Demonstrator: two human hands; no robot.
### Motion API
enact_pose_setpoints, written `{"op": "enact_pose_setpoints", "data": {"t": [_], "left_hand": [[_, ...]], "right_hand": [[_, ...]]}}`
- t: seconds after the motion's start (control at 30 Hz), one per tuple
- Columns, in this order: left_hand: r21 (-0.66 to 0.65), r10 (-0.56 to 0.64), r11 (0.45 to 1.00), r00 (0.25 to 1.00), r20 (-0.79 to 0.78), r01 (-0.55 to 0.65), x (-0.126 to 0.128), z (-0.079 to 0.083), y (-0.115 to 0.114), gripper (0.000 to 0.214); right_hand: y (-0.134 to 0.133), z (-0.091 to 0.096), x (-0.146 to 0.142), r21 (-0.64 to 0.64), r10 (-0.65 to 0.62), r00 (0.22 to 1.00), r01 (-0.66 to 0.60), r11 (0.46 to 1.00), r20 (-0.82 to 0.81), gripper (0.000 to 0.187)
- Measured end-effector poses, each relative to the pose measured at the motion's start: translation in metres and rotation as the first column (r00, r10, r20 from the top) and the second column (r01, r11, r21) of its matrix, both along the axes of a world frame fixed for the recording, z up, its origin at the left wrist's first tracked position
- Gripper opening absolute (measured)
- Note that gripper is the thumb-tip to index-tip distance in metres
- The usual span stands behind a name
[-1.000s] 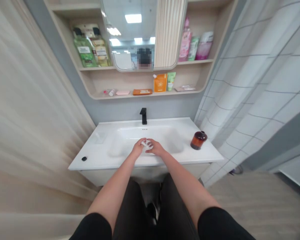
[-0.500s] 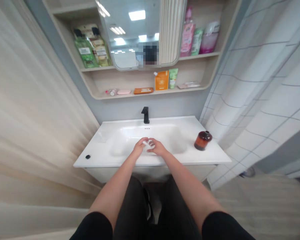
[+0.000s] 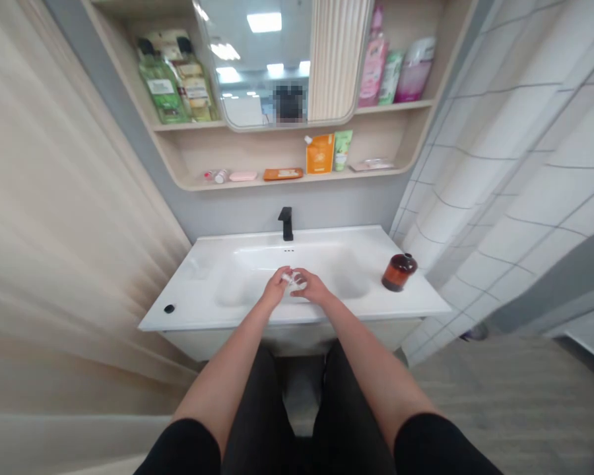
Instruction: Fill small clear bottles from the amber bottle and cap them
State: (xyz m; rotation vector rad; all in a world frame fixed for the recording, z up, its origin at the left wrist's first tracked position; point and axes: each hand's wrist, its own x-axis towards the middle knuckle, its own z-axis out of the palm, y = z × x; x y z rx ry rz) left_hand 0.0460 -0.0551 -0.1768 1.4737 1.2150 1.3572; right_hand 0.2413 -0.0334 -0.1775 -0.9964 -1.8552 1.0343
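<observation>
Above the front part of the white sink [image 3: 344,267], my left hand [image 3: 276,287] and my right hand [image 3: 313,288] meet around a small clear and white object [image 3: 296,284]. Its kind is too small to make out. My left fingers are closed on its left side, near a white part. From the right, the curved fingers of my right hand wrap its see-through part. A black faucet [image 3: 287,224] stands behind the hands. On the counter's right side is an amber bottle [image 3: 398,273]. A small round black piece [image 3: 169,309] lies at the front left.
A mirror cabinet [image 3: 262,66] hangs above, with green and yellow bottles [image 3: 165,92] on its left shelf and a pink bottle [image 3: 373,69] on the right. An orange pouch [image 3: 320,154] stands on the lower shelf. Curtains [image 3: 79,218] flank the left side.
The camera view has shifted slightly. Both hands stay together over the sink, and the white part of the held object shows a little more at the left fingers.
</observation>
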Motion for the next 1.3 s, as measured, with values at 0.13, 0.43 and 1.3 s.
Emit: {"op": "enact_pose_setpoints", "data": {"t": [0.13,0.43,1.3], "left_hand": [[0.066,0.068,0.996,0.997,-0.042,-0.065,0.003,0.002,-0.004,0.030],[0.018,0.150,0.988,0.988,0.036,-0.150,0.000,0.017,-0.009,0.044],[0.236,0.523,0.664,0.216,-0.824,-0.710,-0.266,0.092,-0.078,0.051]], "right_hand": [[-0.005,0.004,0.000,0.027,-0.008,1.000,0.008,1.000,0.002,0.089],[-0.004,0.004,0.004,-0.013,0.017,0.991,-0.019,1.000,-0.130,0.093],[-0.008,0.007,0.005,-0.081,0.075,0.984,-0.089,0.993,-0.162,0.055]]}}
